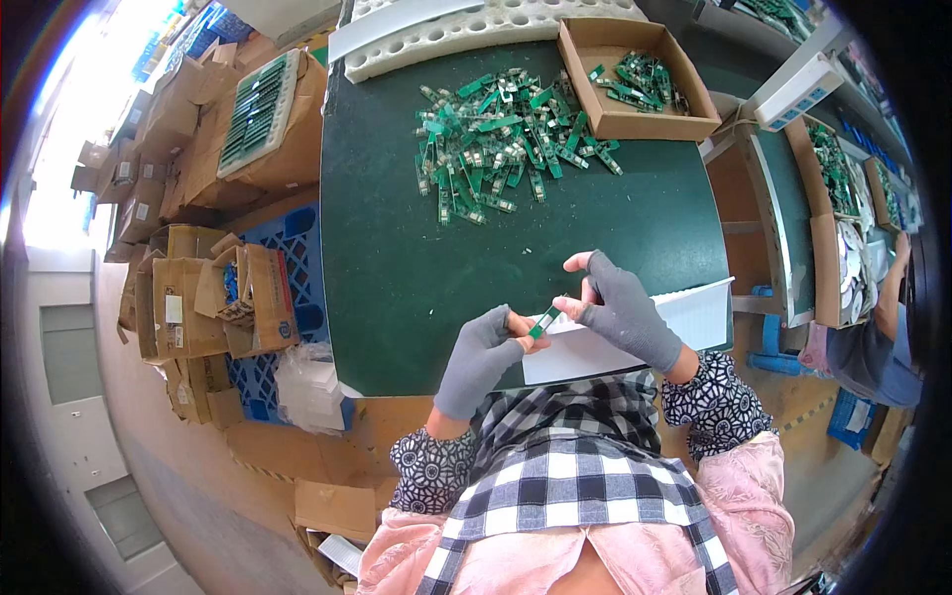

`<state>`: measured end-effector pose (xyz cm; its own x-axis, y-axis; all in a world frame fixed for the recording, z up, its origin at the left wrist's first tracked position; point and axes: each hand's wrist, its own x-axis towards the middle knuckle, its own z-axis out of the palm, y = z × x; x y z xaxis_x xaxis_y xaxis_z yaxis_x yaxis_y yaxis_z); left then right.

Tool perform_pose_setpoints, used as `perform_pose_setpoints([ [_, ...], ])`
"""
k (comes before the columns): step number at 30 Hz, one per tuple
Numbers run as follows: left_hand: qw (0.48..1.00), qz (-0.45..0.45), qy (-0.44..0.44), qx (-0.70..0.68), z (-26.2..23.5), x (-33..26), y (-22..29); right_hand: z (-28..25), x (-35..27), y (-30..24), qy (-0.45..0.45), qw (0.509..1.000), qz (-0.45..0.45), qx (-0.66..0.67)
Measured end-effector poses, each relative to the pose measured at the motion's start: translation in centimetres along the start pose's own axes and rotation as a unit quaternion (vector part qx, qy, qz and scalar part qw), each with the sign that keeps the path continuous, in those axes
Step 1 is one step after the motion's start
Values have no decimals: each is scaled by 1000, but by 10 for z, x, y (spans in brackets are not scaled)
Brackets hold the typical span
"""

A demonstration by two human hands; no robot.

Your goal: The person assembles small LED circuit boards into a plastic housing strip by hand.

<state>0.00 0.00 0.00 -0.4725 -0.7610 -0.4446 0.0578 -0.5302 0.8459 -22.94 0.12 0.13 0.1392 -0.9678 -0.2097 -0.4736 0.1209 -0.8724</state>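
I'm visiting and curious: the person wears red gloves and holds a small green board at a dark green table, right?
Not quite: the head view shows grey gloves, not red. The rest is right: a small green board is held at a dark green table.

Bright, largely diffuse daylight scene. The strongest light lies at upper left, where a window area (99, 99) is burnt out to white, with a faint coloured flare along the adjoining rim. The table (397, 317) is evenly lit, its dark green surface showing only soft shadows; the white sheet (694, 315) is much paler. The left hand (474, 362) and right hand (632, 309) are reasonably sharp, whereas fine detail on the small green board (542, 323) is too small to resolve. Fisheye distortion bows the door frame (74, 407); black vignetting fills all 4 corners, and the far right edge is dim and soft.
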Motion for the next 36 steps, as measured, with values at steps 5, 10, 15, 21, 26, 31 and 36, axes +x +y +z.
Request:
perform_pose_setpoints([
  [5, 996, 10, -3, 87, 0, -6, 5, -14, 6, -14, -111, 986, 40, 117],
  [10, 999, 17, 24, 28, 6, -4, 3, -100, 50, -43, 104, 970, -50, 212],
  [15, 999, 22, 36, 23, 10, -8, 6, -124, 86, -16, 319, 945, -63, -45],
  [21, 999, 26, 28, 13, 8, -4, 3, -19, 101, -22, 142, 953, -121, -238],
  [26, 999, 30, 34, 4, 11, -8, -2, -13, 124, -11, 112, 920, -69, -369],
  [31, 999, 31, 26, -25, 6, -6, -5, -68, 79, -31, -118, 975, -50, -181],
  [36, 998, 31, 36, -33, 9, -5, 4, -67, 52, -37, -367, 924, -48, -96],
])
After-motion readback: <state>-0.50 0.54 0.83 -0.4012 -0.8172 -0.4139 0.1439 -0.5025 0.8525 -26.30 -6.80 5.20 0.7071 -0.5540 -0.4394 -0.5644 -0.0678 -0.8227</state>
